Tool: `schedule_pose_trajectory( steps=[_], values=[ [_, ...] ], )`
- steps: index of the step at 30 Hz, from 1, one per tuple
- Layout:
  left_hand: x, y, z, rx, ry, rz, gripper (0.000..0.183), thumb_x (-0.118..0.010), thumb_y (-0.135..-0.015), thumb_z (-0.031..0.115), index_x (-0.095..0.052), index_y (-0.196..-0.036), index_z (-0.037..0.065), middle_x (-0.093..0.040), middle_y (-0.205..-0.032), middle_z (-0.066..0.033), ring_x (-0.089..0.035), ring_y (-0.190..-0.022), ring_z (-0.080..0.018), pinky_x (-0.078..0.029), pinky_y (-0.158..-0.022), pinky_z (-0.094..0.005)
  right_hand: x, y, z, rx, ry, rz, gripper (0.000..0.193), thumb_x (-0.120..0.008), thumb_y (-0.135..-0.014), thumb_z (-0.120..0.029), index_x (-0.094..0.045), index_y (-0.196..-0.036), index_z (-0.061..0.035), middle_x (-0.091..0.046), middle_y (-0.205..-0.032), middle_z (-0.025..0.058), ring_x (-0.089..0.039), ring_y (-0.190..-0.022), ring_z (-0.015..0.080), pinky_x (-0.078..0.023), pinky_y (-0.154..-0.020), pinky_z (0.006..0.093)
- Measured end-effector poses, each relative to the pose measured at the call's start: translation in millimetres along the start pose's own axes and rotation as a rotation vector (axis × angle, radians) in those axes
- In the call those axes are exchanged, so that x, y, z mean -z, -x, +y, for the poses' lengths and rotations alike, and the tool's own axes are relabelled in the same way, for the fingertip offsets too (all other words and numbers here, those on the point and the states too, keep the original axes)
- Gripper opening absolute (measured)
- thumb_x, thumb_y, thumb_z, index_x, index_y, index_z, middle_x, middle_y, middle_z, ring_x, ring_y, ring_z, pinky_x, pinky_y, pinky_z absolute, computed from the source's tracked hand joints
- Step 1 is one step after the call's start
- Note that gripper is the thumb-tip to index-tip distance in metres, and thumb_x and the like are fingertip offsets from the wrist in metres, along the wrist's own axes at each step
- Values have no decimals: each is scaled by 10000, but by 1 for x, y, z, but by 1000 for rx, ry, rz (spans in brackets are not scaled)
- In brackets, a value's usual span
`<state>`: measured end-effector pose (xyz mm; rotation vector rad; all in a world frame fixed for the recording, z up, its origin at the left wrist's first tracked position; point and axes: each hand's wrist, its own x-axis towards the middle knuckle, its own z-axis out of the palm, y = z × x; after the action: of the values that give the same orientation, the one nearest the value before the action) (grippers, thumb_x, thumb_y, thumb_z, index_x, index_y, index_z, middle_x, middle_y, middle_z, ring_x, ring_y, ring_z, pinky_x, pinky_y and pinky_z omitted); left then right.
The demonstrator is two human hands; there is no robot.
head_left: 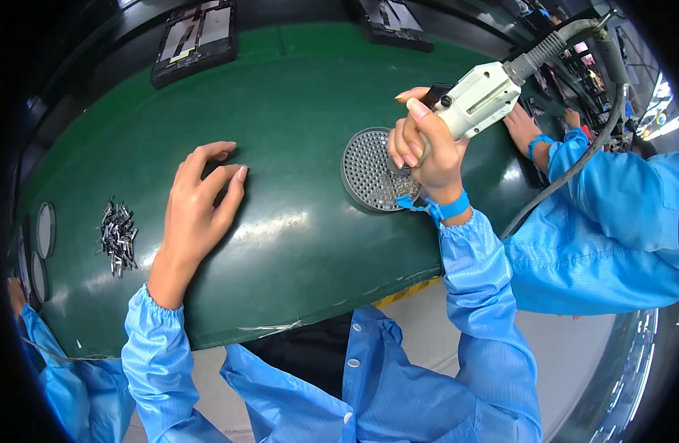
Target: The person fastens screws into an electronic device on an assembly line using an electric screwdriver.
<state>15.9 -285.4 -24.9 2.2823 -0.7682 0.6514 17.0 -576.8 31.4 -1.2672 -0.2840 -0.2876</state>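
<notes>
My right hand [437, 151] is wrapped round a white corded electric screwdriver [481, 100], held above a round grey tray [363, 166] full of small holes. Small screws [395, 190] lie in the tray near my right wrist, which wears a blue strap. The tool's tip is hidden behind my hand. Over the green table [295, 258], my left hand [195, 207] holds nothing; its fingers are bent and apart. To its left lies a loose pile of small black and silver pieces [118, 236].
Two black frame-like units [195, 40] with pale panels stand along the far edge. Round grey dishes [45, 229] sit at the far left. A thick grey cable [612, 122] hangs down on the right. Co-workers in blue sleeves [598, 214] are close on both sides.
</notes>
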Motion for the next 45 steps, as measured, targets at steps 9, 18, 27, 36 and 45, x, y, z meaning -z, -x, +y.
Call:
schedule_pose_trajectory(
  steps=[9,18,27,36,45],
  values=[
    [2,-2,2,6,-12,-19,95,-692,-830,80,-679,-861,-8,-629,-1102,-123,-621,-940,-282,-500,-821,-380,1,-2,1,6,-5,-6,119,-622,-892,-73,-548,-841,5,-422,-507,1,-403,-375,97,-385,-371,277],
    [3,-2,3,6,5,15,102,-692,-837,86,-678,-855,-13,-630,-1099,-121,-622,-932,-276,-502,-811,-379,-1,-2,-2,-1,38,-53,204,-610,-904,-75,-596,-1036,80,-422,-515,1,-414,-386,95,-396,-384,274],
    [10,-12,3,28,89,73,139,-594,-917,32,-611,-780,11,-622,-780,-89,-598,-681,-260,-454,-612,-363,-28,-12,-39,39,-93,-133,216,-576,-911,-57,-579,-1058,101,-420,-508,11,-413,-377,102,-396,-388,281],
    [-90,-184,-24,290,207,66,467,-667,-896,318,-552,-1204,-13,-628,-1061,-195,-679,-866,-264,-538,-766,-383,-22,-17,-29,-17,-30,-79,166,-582,-905,-15,-590,-1035,89,-486,-542,19,-442,-392,78,-391,-386,254],
    [-194,-313,-26,706,68,-202,954,-750,-695,646,-515,-1236,-104,-625,-1186,-274,-623,-1110,-388,-504,-921,-456,-2,-19,-19,-53,-10,-40,161,-626,-882,-15,-602,-1032,38,-529,-595,-2,-477,-443,55,-388,-410,226]
  ],
)
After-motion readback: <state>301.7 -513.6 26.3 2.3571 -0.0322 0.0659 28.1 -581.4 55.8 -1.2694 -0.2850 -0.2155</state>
